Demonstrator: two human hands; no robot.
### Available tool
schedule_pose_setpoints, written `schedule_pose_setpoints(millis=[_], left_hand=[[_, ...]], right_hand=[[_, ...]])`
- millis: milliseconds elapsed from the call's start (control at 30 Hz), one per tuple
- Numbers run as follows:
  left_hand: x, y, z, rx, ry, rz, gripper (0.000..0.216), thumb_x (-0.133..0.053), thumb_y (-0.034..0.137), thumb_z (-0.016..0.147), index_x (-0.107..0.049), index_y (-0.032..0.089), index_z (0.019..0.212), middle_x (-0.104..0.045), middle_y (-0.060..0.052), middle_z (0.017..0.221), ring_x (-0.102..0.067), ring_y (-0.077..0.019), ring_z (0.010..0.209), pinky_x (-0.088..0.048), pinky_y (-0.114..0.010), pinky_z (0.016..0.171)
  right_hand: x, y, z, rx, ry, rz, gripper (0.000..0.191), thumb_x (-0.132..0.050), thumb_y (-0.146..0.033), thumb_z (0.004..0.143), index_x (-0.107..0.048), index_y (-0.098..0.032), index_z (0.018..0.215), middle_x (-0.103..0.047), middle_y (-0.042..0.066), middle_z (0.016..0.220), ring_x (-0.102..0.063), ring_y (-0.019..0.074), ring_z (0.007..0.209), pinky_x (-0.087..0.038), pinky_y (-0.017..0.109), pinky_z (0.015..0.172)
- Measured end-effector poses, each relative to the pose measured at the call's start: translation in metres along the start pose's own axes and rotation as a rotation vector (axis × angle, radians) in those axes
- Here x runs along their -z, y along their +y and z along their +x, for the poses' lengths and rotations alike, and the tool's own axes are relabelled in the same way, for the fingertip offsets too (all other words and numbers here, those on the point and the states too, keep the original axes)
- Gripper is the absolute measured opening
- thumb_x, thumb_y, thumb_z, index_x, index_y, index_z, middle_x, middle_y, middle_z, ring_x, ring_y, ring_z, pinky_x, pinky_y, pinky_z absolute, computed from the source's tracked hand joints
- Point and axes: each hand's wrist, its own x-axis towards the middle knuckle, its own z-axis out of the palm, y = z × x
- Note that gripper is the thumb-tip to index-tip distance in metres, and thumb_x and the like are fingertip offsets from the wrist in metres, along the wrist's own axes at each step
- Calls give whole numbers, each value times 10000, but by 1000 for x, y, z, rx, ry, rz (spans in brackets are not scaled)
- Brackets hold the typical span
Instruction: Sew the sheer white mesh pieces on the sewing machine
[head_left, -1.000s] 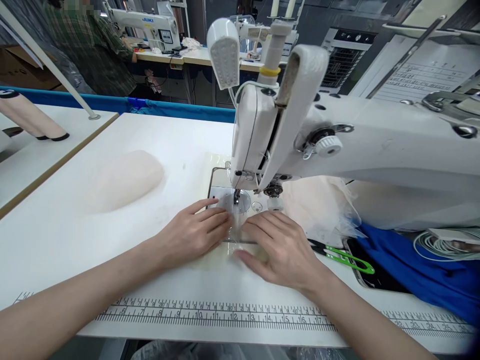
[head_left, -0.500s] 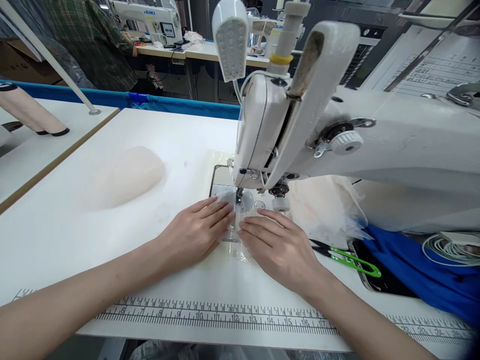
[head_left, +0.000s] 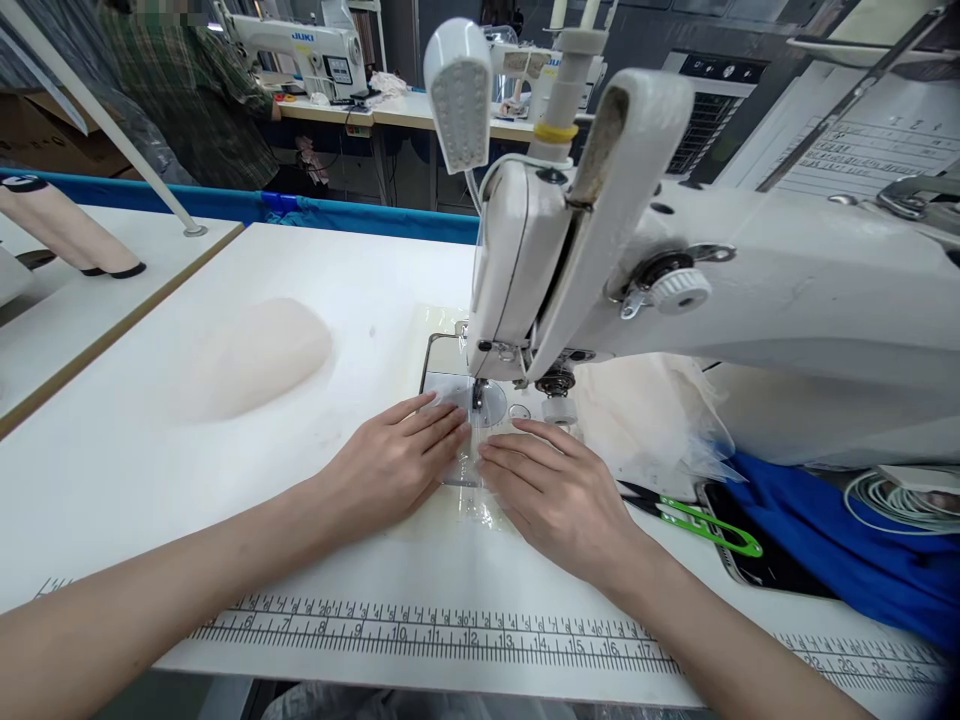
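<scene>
My left hand (head_left: 390,460) lies flat on the table with its fingers stretched out, pressing a clear plastic piece (head_left: 466,468) just left of the needle. My right hand (head_left: 559,490) lies flat on the same piece from the right, fingers spread. The fingertips of both hands almost meet in front of the presser foot (head_left: 478,395) of the white sewing machine (head_left: 675,290). The clear piece runs under the foot over the round needle plate (head_left: 491,402).
A pale foam pad (head_left: 247,355) lies on the table at the left. Green-handled snips (head_left: 697,520), a phone (head_left: 757,565), blue cloth (head_left: 847,550) and white fabric (head_left: 645,410) sit at the right. A printed ruler (head_left: 450,635) runs along the front edge. A person in plaid (head_left: 187,90) stands behind.
Both hands have slid a little forward toward the needle, with the clear piece moving under the foot. In the last half second they have hardly shifted.
</scene>
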Motion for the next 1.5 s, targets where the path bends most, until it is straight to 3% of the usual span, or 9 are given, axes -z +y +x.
schedule_pose_setpoints(millis=[300, 500, 933, 1267, 1500], left_hand=[[-3, -4, 6, 64, 19, -21, 336, -437, 175, 959, -607, 87, 1235, -653, -124, 1236, -610, -233, 1172, -441, -444, 1079], [1, 0, 3, 15, 32, -29, 302, -438, 160, 963, -641, 144, 1186, -673, -69, 1213, -632, -189, 1136, -425, -422, 1093], [2, 3, 2, 55, 48, -64, 289, -448, 204, 967, -658, 162, 1162, -697, -54, 1171, -644, -184, 1112, -337, -459, 1162], [0, 0, 6, 86, 14, -37, 321, -423, 261, 987, -641, 127, 1179, -678, -90, 1201, -634, -213, 1134, -315, -503, 1163], [1, 5, 6, 109, 26, -27, 371, -416, 328, 997, -632, 97, 1192, -670, -111, 1211, -625, -230, 1147, -322, -496, 1153]], right_hand=[[-5, 9, -1, -10, -26, -35, 191, -546, -103, 899, -728, -162, 893, -759, 63, 966, -693, 177, 941, -553, 358, 909], [-7, 8, -1, -10, -26, -57, 165, -572, -93, 892, -726, -142, 925, -758, 67, 978, -693, 179, 957, -549, 361, 918], [-7, 4, -3, -7, -48, -76, 191, -571, -77, 884, -721, -128, 991, -747, 89, 1028, -684, 199, 996, -540, 394, 949], [-11, 4, 0, -68, -63, -106, 182, -565, -128, 904, -730, -116, 977, -739, 110, 1051, -679, 197, 998, -493, 376, 966], [-11, 4, 1, -118, -87, -170, 213, -537, -219, 948, -730, -147, 998, -735, 64, 1082, -691, 172, 906, -455, 386, 981]])
